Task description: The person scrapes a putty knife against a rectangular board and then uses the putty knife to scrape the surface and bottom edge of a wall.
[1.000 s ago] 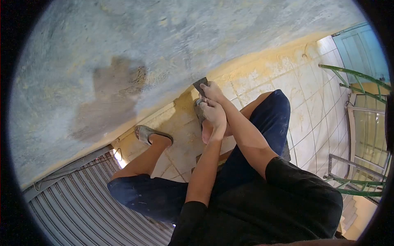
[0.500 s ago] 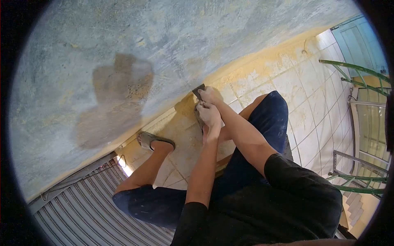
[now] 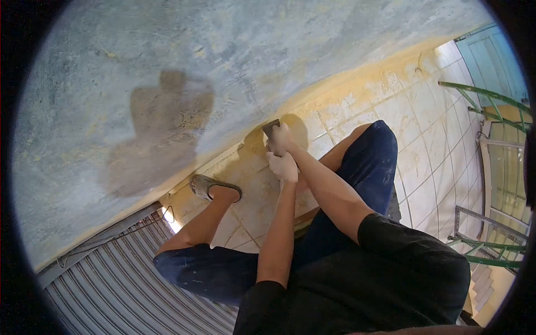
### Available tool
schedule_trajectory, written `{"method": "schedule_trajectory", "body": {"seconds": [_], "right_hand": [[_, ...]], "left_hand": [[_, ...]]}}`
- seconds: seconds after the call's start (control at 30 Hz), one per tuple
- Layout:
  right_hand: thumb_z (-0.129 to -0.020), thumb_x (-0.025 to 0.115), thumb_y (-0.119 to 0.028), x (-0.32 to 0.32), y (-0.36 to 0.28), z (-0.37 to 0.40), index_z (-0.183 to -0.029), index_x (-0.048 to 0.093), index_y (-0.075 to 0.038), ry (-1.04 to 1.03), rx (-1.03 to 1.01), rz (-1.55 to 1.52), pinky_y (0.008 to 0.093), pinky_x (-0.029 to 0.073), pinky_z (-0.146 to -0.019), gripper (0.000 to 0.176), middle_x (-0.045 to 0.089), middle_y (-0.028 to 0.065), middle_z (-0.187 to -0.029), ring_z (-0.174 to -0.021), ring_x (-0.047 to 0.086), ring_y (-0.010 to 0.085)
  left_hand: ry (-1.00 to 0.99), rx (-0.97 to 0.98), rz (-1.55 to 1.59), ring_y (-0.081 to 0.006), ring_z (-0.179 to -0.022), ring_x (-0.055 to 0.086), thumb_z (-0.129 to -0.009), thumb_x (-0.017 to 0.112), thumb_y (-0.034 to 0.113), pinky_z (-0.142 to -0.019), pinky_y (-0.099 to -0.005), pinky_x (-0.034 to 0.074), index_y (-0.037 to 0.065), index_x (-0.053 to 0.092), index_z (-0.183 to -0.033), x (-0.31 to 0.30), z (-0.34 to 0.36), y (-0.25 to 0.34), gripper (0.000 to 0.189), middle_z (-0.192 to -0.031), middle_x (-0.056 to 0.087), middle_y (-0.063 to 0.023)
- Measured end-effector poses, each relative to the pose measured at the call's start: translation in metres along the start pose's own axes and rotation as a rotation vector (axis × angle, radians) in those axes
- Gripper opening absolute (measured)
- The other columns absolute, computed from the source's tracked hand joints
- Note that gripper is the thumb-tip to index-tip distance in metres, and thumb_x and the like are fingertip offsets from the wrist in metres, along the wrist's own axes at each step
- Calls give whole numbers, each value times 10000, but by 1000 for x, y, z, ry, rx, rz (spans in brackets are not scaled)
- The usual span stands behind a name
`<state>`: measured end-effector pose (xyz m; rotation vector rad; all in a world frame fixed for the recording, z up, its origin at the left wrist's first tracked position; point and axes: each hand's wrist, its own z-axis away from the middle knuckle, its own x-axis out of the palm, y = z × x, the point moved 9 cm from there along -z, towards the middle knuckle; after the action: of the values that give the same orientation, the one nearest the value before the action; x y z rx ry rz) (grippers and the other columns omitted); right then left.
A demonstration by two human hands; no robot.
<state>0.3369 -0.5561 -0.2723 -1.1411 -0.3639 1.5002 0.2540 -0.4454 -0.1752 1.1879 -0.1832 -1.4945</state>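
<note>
My right hand [image 3: 282, 138] is wrapped round a scraper, whose dark, flat, rectangular blade [image 3: 271, 128] sticks out past the fingers toward the foot of the wall [image 3: 234, 61]. Just below it, my left hand [image 3: 283, 166] is closed against the right hand, at the handle end. Both hands look dusty, and the handle is hidden inside them. The wall has patchy blue-grey paint and a worn yellow strip along its base [image 3: 357, 84]. The blade overlaps the bottom of the wall in this view.
My sandalled left foot [image 3: 215, 188] stands near the wall base on dusty white tiles [image 3: 413, 145]. A ribbed metal shutter [image 3: 128, 273] lies at the lower left. Green metal frames [image 3: 483, 92] and a blue door [image 3: 494, 61] are at the right.
Both hands and the scraper have shifted slightly down, away from the wall, and the blade has turned a little. The grip looks the same.
</note>
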Motion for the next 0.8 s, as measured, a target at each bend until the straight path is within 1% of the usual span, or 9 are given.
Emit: {"method": "schedule_trajectory", "body": {"seconds": [0.07,0.1,0.13,0.27,0.43,0.57,0.67,0.73,0.8], "right_hand": [[-894,520,-222,0,-3,12,-986,575,68,-24,15,-59,495,472,-820,309,609,341,-947,-933,601,474],[-888,527,-208,-8,-27,22,-961,581,69,-18,-74,-39,499,472,-812,291,611,338,-934,-928,600,477],[-881,535,-193,-12,-43,28,-937,587,69,-13,-165,-17,503,472,-803,273,612,335,-921,-923,599,480],[-915,528,-234,-19,-55,21,-934,597,61,-33,-120,4,464,481,-788,303,637,296,-847,-882,640,423],[-876,546,-217,-15,-36,1,-930,617,68,93,-179,39,472,490,-774,298,641,309,-879,-885,633,447],[-840,570,-198,-9,-13,-26,-847,622,75,31,-102,32,503,493,-782,278,627,323,-873,-879,617,474],[-835,577,-213,-5,3,-43,-844,628,79,-19,-44,45,502,499,-766,295,630,320,-873,-878,621,471],[-843,568,-201,-16,-2,-36,-859,626,75,75,-70,51,497,495,-769,282,628,322,-870,-883,621,465],[-844,564,-192,-15,-12,-19,-862,623,76,54,-87,-30,495,492,-773,275,625,324,-867,-883,621,463]], "left_hand": [[20,1,-70,-451,-979,612,-956,453,249,-862,-486,471,-81,555,-1018,-14,12,3,351,-1046,626,-311],[10,6,-83,-451,-979,612,-956,453,249,-862,-486,471,-81,555,-1018,-18,16,6,351,-1046,626,-311],[25,48,-4,-440,-979,615,-961,450,237,-857,-475,470,-74,564,-1036,-21,17,13,340,-1041,631,-303],[48,212,224,-408,-978,622,-967,448,216,-847,-447,463,-55,584,-1109,-15,4,29,334,-1014,643,-279],[25,159,184,-408,-1001,615,-953,443,191,-866,-436,461,-44,585,-1150,-2,-5,26,338,-1036,638,-277],[-66,62,84,-428,-1027,601,-940,432,196,-886,-450,453,-78,577,-1115,33,-38,3,356,-1060,624,-300],[-45,-9,-64,-434,-1029,599,-942,423,212,-888,-460,450,-100,566,-1091,32,-34,20,373,-1054,621,-312],[-21,47,-32,-429,-1024,602,-943,426,210,-884,-459,452,-93,564,-1109,26,-23,27,372,-1058,623,-307],[7,106,-1,-423,-1019,606,-945,429,209,-880,-457,455,-87,561,-1128,15,-10,30,372,-1062,624,-302]]}}
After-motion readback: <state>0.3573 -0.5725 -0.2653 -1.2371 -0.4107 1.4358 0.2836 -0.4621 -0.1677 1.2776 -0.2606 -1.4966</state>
